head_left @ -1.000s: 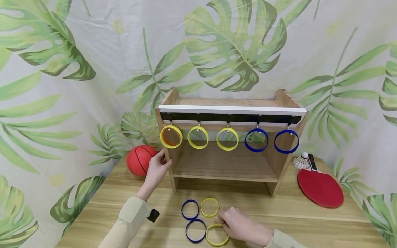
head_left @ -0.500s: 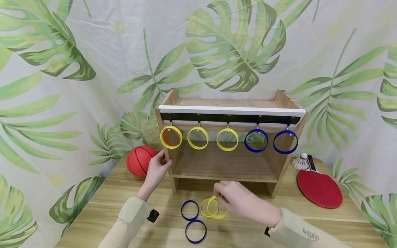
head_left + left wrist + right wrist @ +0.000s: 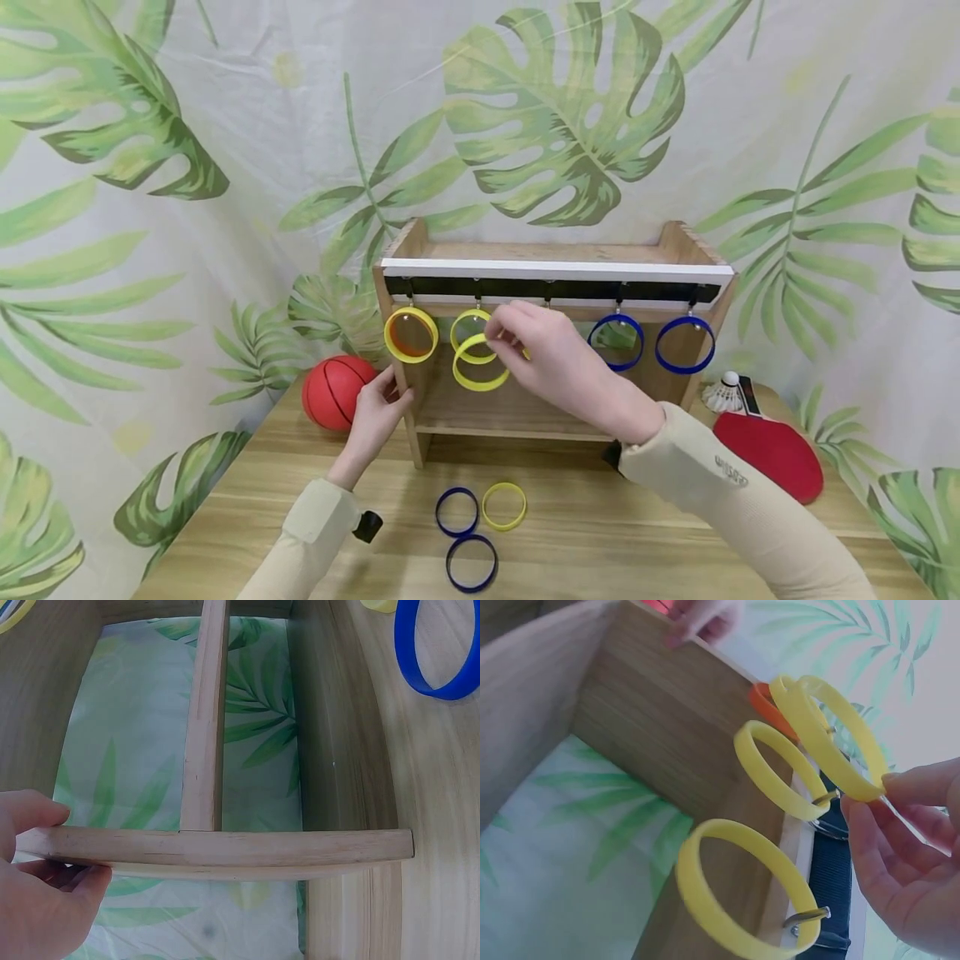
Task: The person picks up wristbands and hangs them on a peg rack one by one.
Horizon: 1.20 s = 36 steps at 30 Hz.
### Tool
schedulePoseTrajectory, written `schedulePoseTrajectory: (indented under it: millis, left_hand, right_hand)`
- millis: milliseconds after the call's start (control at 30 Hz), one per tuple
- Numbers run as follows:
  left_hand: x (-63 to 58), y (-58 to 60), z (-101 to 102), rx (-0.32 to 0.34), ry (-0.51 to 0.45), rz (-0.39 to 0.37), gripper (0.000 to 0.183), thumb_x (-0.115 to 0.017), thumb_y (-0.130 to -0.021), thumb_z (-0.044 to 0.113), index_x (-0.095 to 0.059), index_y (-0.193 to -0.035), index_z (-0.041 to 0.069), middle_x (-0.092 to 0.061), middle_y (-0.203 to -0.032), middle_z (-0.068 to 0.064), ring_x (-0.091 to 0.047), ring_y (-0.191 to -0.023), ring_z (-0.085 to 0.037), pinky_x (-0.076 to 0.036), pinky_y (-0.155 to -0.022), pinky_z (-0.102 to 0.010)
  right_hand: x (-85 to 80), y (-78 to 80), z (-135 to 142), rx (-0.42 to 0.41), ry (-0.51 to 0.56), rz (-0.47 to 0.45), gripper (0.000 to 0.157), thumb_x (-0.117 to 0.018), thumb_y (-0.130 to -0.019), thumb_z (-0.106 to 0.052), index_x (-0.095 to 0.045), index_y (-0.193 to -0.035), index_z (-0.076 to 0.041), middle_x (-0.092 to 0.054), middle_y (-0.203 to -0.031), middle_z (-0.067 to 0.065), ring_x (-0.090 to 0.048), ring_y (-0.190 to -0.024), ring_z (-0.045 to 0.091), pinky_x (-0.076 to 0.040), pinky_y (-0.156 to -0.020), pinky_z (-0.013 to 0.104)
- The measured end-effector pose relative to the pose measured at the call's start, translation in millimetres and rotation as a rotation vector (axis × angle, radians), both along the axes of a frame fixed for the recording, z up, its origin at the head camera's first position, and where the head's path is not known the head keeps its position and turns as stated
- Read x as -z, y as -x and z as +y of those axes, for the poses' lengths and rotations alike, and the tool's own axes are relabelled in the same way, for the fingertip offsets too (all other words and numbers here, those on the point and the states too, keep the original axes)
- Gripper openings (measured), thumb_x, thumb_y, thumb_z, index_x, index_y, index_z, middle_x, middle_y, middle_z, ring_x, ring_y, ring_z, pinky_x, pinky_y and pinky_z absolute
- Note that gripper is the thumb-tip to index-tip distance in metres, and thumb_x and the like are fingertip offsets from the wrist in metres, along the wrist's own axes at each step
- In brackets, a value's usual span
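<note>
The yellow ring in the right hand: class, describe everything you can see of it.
The ring is a plain, round yellow band, plastic-looking, with an open middle. The right hand pinches its edge, holding it tilted in mid-air. In the head view it overlaps a hanging ring; whether they touch is unclear.

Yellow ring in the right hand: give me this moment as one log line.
right hand: pinches yellow ring near hanging rings | left hand: grips side of wooden shelf | table: two blue rings, loose yellow ring

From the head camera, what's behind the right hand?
Part of the wooden rack and a hanging yellow ring, only a sliver of it showing; the right hand covers the rest.
</note>
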State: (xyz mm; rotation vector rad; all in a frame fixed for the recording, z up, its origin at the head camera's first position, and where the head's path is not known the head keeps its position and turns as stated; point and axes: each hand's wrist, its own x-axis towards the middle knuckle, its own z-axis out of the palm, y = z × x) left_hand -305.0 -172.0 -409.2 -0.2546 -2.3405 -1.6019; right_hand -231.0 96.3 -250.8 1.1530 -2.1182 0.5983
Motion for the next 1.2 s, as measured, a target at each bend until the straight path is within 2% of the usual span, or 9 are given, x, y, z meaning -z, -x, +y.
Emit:
schedulePoseTrajectory:
  millis: [233,333,500,567,700,833,1000,1100,1200]
  left_hand:
    - [1.0,-0.6,0,0.002,-0.004,-0.005,0.037,-0.06,-0.09,-0.001,-0.061,-0.127,-0.001,-0.066,-0.121,-0.023,-0.061,-0.121,-0.028,-0.052,-0.087,-0.018]
    - [-6.5,-7.5,2,0.008,0.0,-0.006,0.037,-0.059,-0.09,-0.003,-0.061,-0.127,-0.003,-0.066,-0.12,-0.025,-0.061,-0.12,-0.03,-0.052,-0.086,-0.017]
    - [-7.7,-8.6,3,0.009,-0.002,-0.02,0.039,-0.058,-0.09,-0.004,-0.06,-0.129,-0.004,-0.065,-0.122,-0.025,-0.061,-0.121,-0.031,-0.051,-0.086,-0.017]
    - [1.1,-1.4,0,0.007,-0.006,-0.007,0.038,-0.059,-0.09,-0.003,-0.061,-0.128,-0.001,-0.066,-0.121,-0.023,-0.062,-0.119,-0.029,-0.052,-0.086,-0.017]
    - [3.4,-0.2,-1,0.003,0.003,0.019,0.036,-0.059,-0.089,-0.002,-0.063,-0.124,0.0,-0.068,-0.117,-0.022,-0.064,-0.115,-0.024,-0.054,-0.085,-0.018]
    - [3.6,0.1,-1,0.002,0.006,0.014,0.036,-0.059,-0.089,-0.003,-0.063,-0.124,0.0,-0.068,-0.117,-0.021,-0.064,-0.114,-0.023,-0.054,-0.085,-0.018]
    - [1.3,-1.2,-1,0.011,0.005,0.011,0.036,-0.06,-0.089,-0.002,-0.063,-0.125,0.001,-0.068,-0.119,-0.021,-0.063,-0.116,-0.026,-0.053,-0.086,-0.018]
    - [-0.2,-1.8,-1,0.022,0.004,0.016,0.035,-0.06,-0.09,-0.001,-0.063,-0.125,0.002,-0.068,-0.121,-0.02,-0.064,-0.117,-0.028,-0.054,-0.087,-0.02]
    - [0.0,-2.5,-2,0.032,-0.007,0.021,0.035,-0.06,-0.09,0.0,-0.063,-0.125,0.001,-0.068,-0.121,-0.021,-0.064,-0.118,-0.029,-0.054,-0.088,-0.021]
  right_hand:
    - [-9.2,16.3,-11,0.046,0.014,-0.01,0.005,-0.062,-0.092,0.0,-0.062,-0.09,-0.005,-0.067,-0.088,0.006,-0.065,-0.08,0.014,-0.056,-0.071,0.023]
    - [-9.1,20.5,-13,0.084,0.006,-0.014,0.005,-0.063,-0.092,-0.002,-0.062,-0.089,-0.006,-0.066,-0.087,0.005,-0.063,-0.079,0.014,-0.055,-0.071,0.024]
    - [-7.4,23.5,-15,0.143,-0.026,0.005,0.005,-0.062,-0.093,-0.003,-0.062,-0.088,-0.006,-0.063,-0.083,0.004,-0.055,-0.073,0.013,-0.049,-0.066,0.025]
    - [-6.0,24.3,-16,0.157,-0.038,0.016,0.005,-0.062,-0.093,-0.003,-0.061,-0.088,-0.006,-0.061,-0.081,0.004,-0.052,-0.071,0.013,-0.047,-0.064,0.025]
    - [-4.7,23.1,-16,0.175,-0.055,0.014,0.004,-0.063,-0.093,-0.005,-0.061,-0.089,-0.005,-0.06,-0.082,0.004,-0.052,-0.07,0.013,-0.048,-0.063,0.025]
    - [-3.9,15.8,-13,0.2,-0.066,0.012,0.003,-0.064,-0.093,-0.008,-0.063,-0.092,-0.006,-0.063,-0.086,0.004,-0.057,-0.074,0.014,-0.05,-0.064,0.025]
    - [6.2,-6.1,-3,0.178,-0.057,0.026,0.004,-0.066,-0.092,-0.011,-0.065,-0.093,-0.007,-0.064,-0.087,0.002,-0.055,-0.072,0.011,-0.049,-0.063,0.023]
    - [20.7,-19.7,4,0.145,-0.046,0.039,0.006,-0.07,-0.089,-0.01,-0.065,-0.091,-0.007,-0.064,-0.085,0.001,-0.056,-0.071,0.009,-0.05,-0.062,0.02]
    - [44.1,-28.1,8,0.111,-0.055,0.024,0.009,-0.073,-0.086,-0.009,-0.064,-0.091,-0.007,-0.063,-0.083,0.0,-0.058,-0.071,0.007,-0.051,-0.063,0.016]
